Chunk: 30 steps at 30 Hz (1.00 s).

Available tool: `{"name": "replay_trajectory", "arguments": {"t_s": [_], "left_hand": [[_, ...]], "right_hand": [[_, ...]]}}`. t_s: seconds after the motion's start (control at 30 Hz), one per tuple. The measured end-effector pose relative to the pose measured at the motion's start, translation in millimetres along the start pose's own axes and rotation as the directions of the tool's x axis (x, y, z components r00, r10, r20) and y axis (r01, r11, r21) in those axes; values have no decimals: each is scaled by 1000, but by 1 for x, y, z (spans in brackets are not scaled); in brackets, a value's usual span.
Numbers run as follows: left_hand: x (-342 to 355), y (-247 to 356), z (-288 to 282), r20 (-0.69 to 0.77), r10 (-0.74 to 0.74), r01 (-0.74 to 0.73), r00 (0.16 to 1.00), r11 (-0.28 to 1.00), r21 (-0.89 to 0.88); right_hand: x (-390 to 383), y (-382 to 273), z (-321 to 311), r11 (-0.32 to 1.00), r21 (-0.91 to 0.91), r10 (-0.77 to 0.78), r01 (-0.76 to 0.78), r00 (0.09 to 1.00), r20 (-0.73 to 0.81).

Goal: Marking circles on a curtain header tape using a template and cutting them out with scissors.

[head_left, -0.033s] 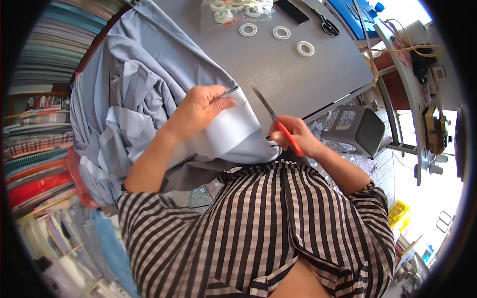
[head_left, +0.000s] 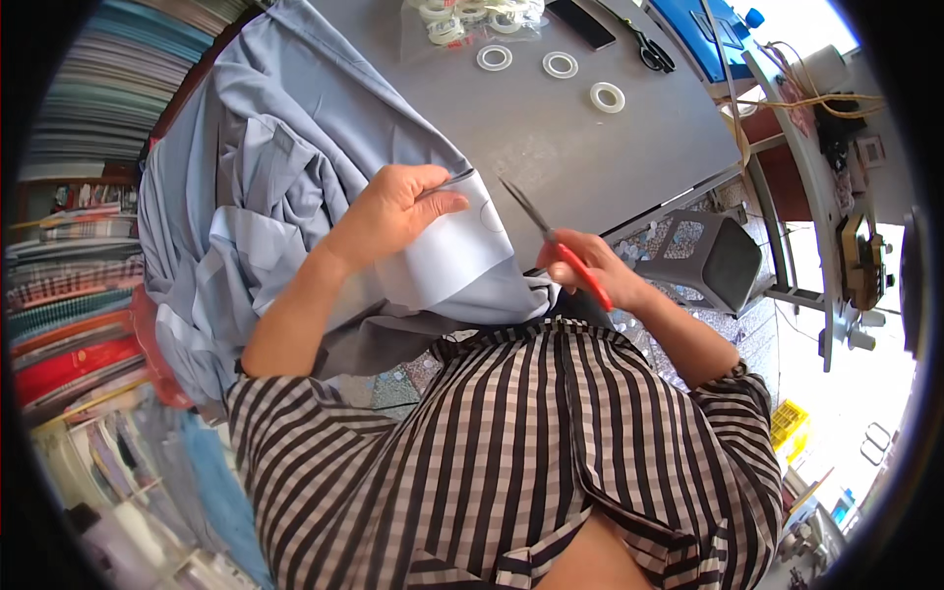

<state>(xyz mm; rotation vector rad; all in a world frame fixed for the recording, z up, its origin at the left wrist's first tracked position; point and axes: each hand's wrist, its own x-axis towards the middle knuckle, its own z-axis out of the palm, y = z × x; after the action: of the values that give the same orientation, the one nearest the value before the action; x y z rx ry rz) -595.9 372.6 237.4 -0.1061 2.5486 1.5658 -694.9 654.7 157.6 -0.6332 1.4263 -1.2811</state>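
Note:
A large grey-blue cloth (head_left: 285, 108) drapes over the left side of the table and down to my lap. My left hand (head_left: 398, 211) pinches its edge between thumb and fingers, beside a pale, lighter band (head_left: 447, 251) with a small drawn curve on it. To the right, my right hand (head_left: 590, 265) is closed around the red handles of scissors (head_left: 580, 272). Their dark pointed blades tilt up and left over the table, apart from the cloth, and look nearly together.
On the grey table (head_left: 600, 162) are several white tape rolls (head_left: 607, 97), a bag of more rolls (head_left: 472, 20), a dark phone (head_left: 582, 24) and black scissors (head_left: 654, 54). A grey stool (head_left: 703, 261) stands at right. Stacked fabrics (head_left: 79, 324) line the left.
My right hand has shifted slightly right and down with the red scissors, away from the cloth's edge. My left hand stays nearly where it was.

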Motion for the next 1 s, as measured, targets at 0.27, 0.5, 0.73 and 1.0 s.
{"name": "replay_trajectory", "arguments": {"t_s": [0.27,0.5,0.73,1.0], "left_hand": [[15,1,5,189,-83,91,979,995,-39],[19,0,8,212,-93,103,973,994,-34],[19,3,10,238,-114,124,965,992,-27],[19,-2,12,252,-139,153,958,987,-39]], "right_hand": [[-2,-30,-35,833,-551,62,52,981,186],[2,-28,-39,775,-628,101,71,967,234],[6,-36,-40,769,-638,199,31,937,286],[6,-31,-41,774,-632,210,35,928,309]]}}
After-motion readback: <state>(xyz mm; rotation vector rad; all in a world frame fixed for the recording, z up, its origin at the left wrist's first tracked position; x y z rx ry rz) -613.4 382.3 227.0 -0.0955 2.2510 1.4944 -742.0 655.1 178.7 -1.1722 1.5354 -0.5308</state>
